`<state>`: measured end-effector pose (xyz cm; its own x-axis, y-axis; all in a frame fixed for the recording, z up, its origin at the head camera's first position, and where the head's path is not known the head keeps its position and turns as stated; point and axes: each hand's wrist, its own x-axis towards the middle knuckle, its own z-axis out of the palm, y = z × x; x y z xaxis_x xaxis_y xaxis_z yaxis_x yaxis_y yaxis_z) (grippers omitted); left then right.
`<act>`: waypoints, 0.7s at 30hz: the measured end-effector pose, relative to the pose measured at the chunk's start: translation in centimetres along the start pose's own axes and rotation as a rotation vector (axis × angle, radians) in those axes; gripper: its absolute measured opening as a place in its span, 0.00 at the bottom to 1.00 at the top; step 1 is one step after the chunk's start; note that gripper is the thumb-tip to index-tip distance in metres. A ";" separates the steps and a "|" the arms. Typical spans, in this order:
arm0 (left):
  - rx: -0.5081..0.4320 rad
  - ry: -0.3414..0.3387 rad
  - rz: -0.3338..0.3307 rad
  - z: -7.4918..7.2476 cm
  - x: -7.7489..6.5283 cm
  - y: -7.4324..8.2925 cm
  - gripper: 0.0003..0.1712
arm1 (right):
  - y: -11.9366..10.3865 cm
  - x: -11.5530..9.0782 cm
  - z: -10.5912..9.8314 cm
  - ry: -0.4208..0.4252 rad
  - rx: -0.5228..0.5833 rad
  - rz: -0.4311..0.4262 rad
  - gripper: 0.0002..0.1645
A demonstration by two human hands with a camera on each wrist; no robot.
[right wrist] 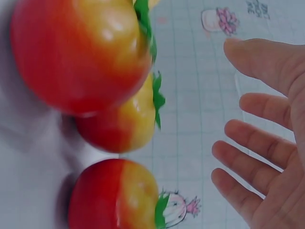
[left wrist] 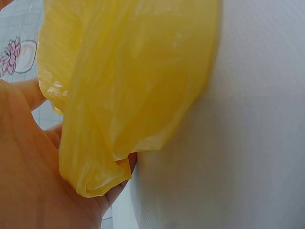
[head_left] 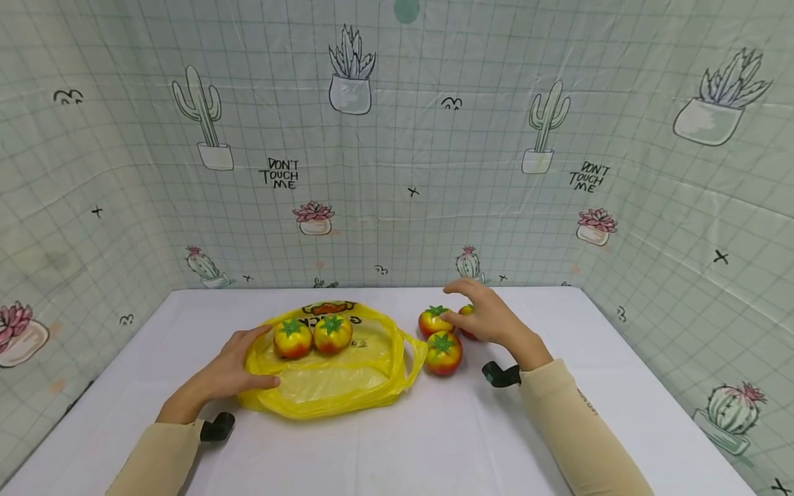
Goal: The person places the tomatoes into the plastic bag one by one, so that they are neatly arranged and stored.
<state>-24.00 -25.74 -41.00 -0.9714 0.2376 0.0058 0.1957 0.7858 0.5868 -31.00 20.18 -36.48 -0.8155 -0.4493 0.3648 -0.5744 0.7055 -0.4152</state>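
Note:
A yellow plastic bag lies wide-mouthed on the table, with two yellow-red tomatoes inside. At its left end, my left hand rests against the plastic, thumb spread from the fingers. The left wrist view shows the bag's crumpled end against the palm, hiding part of the fingers. My right hand hovers over three more tomatoes right of the bag. In the right wrist view, its spread fingers stand apart from the tomatoes, holding nothing.
The bag's handle loop reaches toward the loose tomatoes. A white cloth covers the table. Patterned sheets with cactus drawings rise at the back and both sides.

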 end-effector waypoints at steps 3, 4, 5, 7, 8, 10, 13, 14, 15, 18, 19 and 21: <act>0.001 0.003 0.006 -0.1 0.1 0.1 0.58 | 0.6 -0.2 -0.2 0.011 0.012 0.022 0.28; 0.000 0.003 0.008 -0.1 0.1 0.1 0.58 | 0.8 -0.3 -0.3 0.015 0.016 0.027 0.28; 0.000 0.004 0.009 -0.1 0.1 0.1 0.58 | 1.0 -0.3 -0.3 0.020 0.020 0.030 0.28; 0.000 0.004 0.010 -0.2 0.1 0.1 0.58 | 1.4 -0.4 -0.3 0.028 0.029 0.041 0.28; 0.000 0.004 0.010 -0.2 0.1 0.1 0.58 | 1.7 -0.5 -0.3 0.030 0.029 0.046 0.28; -0.001 0.001 0.006 -0.2 0.1 0.1 0.59 | 2.1 -0.5 -0.3 0.034 0.031 0.064 0.28; -0.003 -0.002 0.003 -0.2 0.1 0.1 0.59 | 2.7 -0.6 -0.3 0.033 0.030 0.103 0.28; -0.004 -0.003 0.003 -0.2 0.0 0.1 0.59 | 2.9 -0.7 -0.3 0.032 0.031 0.116 0.28; -0.006 -0.002 0.003 -0.2 0.0 0.1 0.59 | 3.0 -0.7 -0.3 0.033 0.031 0.128 0.28; -0.010 -0.002 0.009 -0.1 0.0 0.1 0.58 | 3.5 -0.8 -0.4 0.027 0.032 0.153 0.29; -0.011 -0.001 0.004 -0.1 0.1 0.1 0.58 | 3.7 -0.9 -0.4 0.025 0.031 0.158 0.29; -0.012 -0.004 0.002 -0.1 0.1 0.0 0.59 | 4.0 -1.0 -0.4 0.026 0.032 0.171 0.30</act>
<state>-24.09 -25.74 -40.93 -0.9704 0.2415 0.0038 0.1960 0.7782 0.5966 -32.50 23.67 -38.19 -0.8995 -0.3098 0.3080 -0.4300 0.7526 -0.4987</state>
